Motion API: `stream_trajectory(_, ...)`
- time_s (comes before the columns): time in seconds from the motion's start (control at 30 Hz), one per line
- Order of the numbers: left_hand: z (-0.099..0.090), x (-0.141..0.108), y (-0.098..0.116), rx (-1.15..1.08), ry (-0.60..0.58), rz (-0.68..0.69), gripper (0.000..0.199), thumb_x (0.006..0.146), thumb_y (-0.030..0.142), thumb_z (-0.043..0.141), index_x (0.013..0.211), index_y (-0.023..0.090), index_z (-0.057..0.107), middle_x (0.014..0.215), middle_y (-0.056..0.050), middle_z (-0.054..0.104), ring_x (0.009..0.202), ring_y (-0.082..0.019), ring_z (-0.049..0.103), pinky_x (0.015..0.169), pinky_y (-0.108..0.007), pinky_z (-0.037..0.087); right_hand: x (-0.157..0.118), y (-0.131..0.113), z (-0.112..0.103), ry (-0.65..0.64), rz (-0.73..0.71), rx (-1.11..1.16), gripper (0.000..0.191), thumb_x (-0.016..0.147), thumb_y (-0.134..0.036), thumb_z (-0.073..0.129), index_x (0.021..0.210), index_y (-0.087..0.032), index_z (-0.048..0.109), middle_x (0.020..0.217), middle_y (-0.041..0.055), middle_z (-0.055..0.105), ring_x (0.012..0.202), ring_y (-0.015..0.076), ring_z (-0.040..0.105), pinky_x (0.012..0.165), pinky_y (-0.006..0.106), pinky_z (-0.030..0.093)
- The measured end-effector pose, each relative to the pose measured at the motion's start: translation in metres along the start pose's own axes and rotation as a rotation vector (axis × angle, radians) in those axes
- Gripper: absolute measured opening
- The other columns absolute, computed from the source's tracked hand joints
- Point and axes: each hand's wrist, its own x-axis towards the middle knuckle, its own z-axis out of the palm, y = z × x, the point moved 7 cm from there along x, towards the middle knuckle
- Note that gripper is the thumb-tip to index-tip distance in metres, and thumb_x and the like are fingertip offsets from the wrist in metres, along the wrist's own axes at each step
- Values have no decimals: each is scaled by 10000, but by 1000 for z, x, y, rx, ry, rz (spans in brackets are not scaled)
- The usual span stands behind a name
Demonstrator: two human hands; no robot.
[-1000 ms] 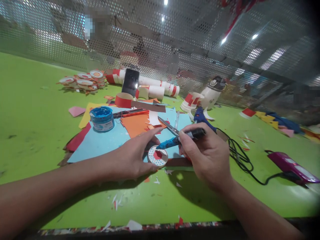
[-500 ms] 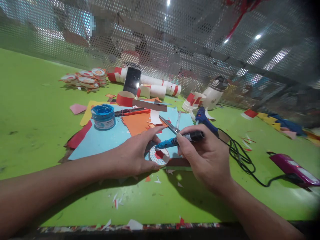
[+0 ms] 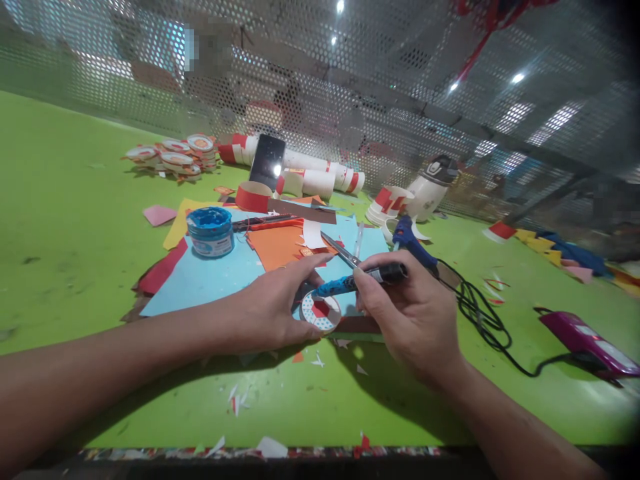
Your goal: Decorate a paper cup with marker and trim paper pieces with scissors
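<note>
A small round white disc [image 3: 321, 311] with a red centre and blue dots lies near the middle of the table. My left hand [image 3: 270, 303] grips its left edge, thumb at the near side. In my right hand [image 3: 413, 313] is a blue-stained marker [image 3: 345, 285] with a black end, its tip at the disc's upper left edge. Just beyond my right fingers lie metal scissors [image 3: 341, 249]. An open jar of blue paint [image 3: 211, 232] stands on light blue paper [image 3: 175, 287] beyond my left forearm.
Stacked paper discs [image 3: 173, 159], a phone [image 3: 268, 160] and white-and-red cups [image 3: 310, 183] sit at the back. To the right are a blue glue gun [image 3: 413, 240], its black cable [image 3: 483, 320] and a purple device [image 3: 590, 341]. Paper scraps lie along the front edge.
The whole view has shifted very slightly. Both hands keep nearly the same pose around the disc and marker.
</note>
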Motion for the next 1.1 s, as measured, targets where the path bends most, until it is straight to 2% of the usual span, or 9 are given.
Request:
stream_trajectory(0.2,0,-1,2,-7,-19,8,901,686,208,716,1476,195,283,1166,-121,640,1013,-284,628,862,-434,519,-1,-2,0,-6,-24,-28,66,886,-258,610,910,-205,580,620,-59,567,493,94,526,482,232,459)
stream_trajectory(0.37,0,-1,0,-3,-10,5,893,690,227,720,1473,208,289,1163,-114,635,1016,-280,615,846,-406,515,1,-14,0,-33,-126,-116,31,877,-202,606,895,-196,581,668,-53,578,531,80,538,525,208,451)
stream_trajectory(0.47,0,0,-1,-2,5,4,835,676,229,729,1428,213,367,1128,-106,647,974,-273,622,801,-384,519,2,-19,1,-62,-172,-145,25,879,-178,591,902,-184,581,702,-44,587,576,75,550,566,192,457)
stream_trajectory(0.63,-1,0,1,16,2,2,684,666,227,726,1311,206,499,1103,-98,651,928,-261,622,771,-370,510,2,-17,2,-88,-168,-155,44,880,-182,594,919,-166,583,709,-37,599,594,76,560,579,182,458)
stream_trajectory(0.8,-1,-1,-1,21,-6,-24,729,673,228,716,1352,221,450,1170,-97,629,1000,-276,607,844,-406,490,0,-15,-1,-34,-159,-140,44,875,-197,608,901,-164,595,639,-56,567,525,68,517,533,186,447)
stream_trajectory(0.93,0,0,-4,28,-8,-44,799,665,254,736,1391,220,403,1199,-101,609,1016,-282,606,871,-424,484,-1,-10,-9,54,-87,-72,53,881,-227,614,899,-180,597,642,-47,583,527,80,553,518,206,460)
stream_trajectory(1.03,1,0,-4,29,-17,-21,813,680,266,730,1411,219,378,1211,-98,603,1012,-275,606,869,-420,488,-1,-11,-16,143,-84,-46,45,873,-220,627,866,-190,595,640,-47,581,516,77,561,488,200,453)
stream_trajectory(1.1,1,0,-4,31,-21,-3,824,690,264,722,1426,216,357,1205,-95,604,1006,-267,606,865,-413,491,-1,-11,-15,148,-77,-43,50,865,-215,635,850,-192,594,635,-50,578,497,70,550,463,195,442)
